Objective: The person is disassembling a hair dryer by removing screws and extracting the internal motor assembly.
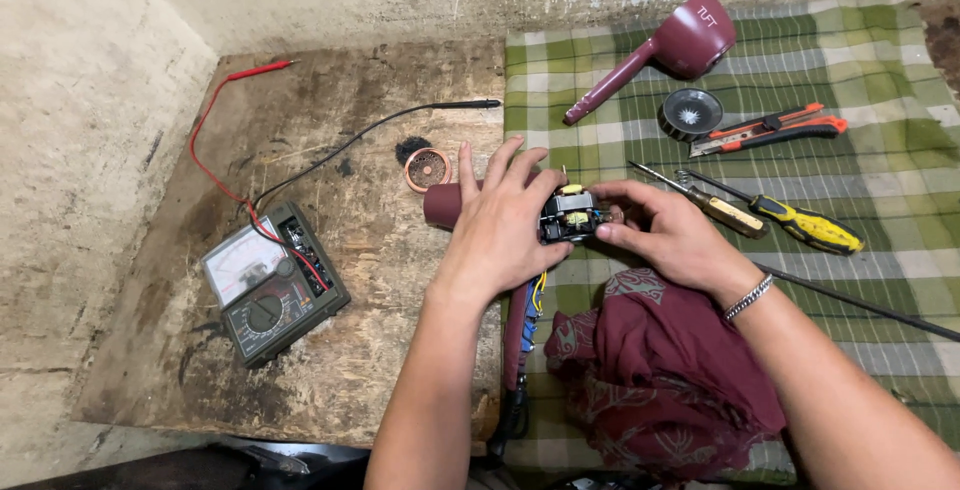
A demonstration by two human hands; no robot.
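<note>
My left hand (497, 222) wraps over a maroon cylindrical housing (441, 205) and steadies a small electric motor (570, 215) with yellow windings at its end. From the right, my right hand (668, 235), with a metal bracelet on the wrist, pinches the motor between its fingertips. Blue and yellow wires (536, 295) run down from the motor toward me. Both hands hover above the seam between a bare wooden board (380, 240) and a green checked cloth (860, 210).
An analog multimeter (270, 285) with red and black probe leads lies at left. A round pink grille (428, 168) sits near it. On the cloth lie a maroon appliance shell (660, 55), a black round cap (690, 113), a utility knife (770, 130), screwdrivers (790, 218) and a maroon rag (660, 380).
</note>
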